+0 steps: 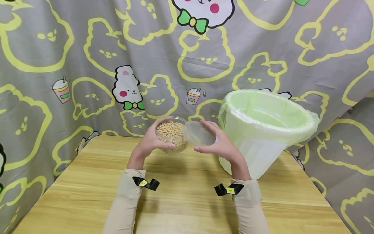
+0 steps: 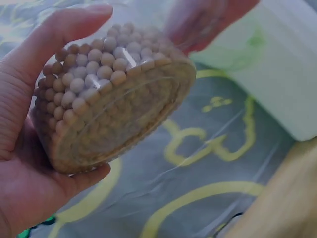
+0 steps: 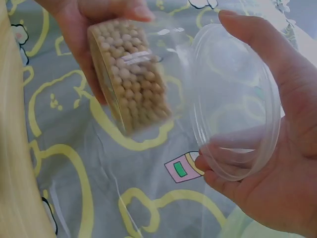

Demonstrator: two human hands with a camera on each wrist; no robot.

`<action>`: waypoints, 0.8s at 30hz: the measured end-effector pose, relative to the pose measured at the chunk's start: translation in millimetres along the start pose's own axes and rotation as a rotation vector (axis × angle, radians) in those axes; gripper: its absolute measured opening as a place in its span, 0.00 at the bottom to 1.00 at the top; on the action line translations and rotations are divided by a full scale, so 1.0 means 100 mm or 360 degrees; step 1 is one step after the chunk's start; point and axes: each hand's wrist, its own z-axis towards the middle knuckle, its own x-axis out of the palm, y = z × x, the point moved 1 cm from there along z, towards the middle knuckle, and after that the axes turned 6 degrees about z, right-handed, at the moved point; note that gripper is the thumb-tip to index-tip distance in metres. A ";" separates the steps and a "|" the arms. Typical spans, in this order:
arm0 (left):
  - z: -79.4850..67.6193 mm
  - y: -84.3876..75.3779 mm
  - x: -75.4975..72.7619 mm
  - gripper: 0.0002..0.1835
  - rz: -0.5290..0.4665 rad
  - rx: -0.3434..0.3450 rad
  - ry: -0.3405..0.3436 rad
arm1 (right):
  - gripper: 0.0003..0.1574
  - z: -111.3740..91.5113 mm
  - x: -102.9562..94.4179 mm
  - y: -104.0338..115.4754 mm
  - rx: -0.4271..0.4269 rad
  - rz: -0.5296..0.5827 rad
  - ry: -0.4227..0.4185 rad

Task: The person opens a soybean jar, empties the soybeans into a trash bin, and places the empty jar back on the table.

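Observation:
My left hand (image 1: 149, 139) grips a clear round plastic tub (image 1: 180, 147) from its left side, above the table. Small round tan balls (image 1: 170, 129) that look like soybeans fill its lower part. In the left wrist view the tub (image 2: 124, 119) is tilted, with its base showing. To the right, my right hand (image 1: 217, 143) holds a round translucent lid (image 1: 200, 134) by its edge. The lid (image 3: 233, 99) is off the tub and stands on edge beside the open mouth in the right wrist view. Whether their rims touch, I cannot tell.
A tall white bin (image 1: 257, 152) with a pale green liner (image 1: 271, 113) stands at the right, close behind my right hand. Beneath both hands lies a wood-grain table (image 1: 187, 201). A grey curtain (image 1: 163, 61) with yellow cartoon outlines hangs behind it.

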 end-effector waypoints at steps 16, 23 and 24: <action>-0.18 -0.25 -0.43 0.57 -0.0046 0.0049 -0.0318 | 0.69 -0.07 0.12 -0.05 0.0239 -0.0363 0.0337; -0.17 -0.27 -0.42 0.57 0.0021 0.0041 -0.0312 | 0.72 -0.16 0.18 -0.16 0.0292 -0.0549 0.0586; -0.17 -0.27 -0.42 0.57 0.0017 0.0039 -0.0308 | 0.72 -0.19 0.18 -0.19 0.0305 -0.0568 0.0610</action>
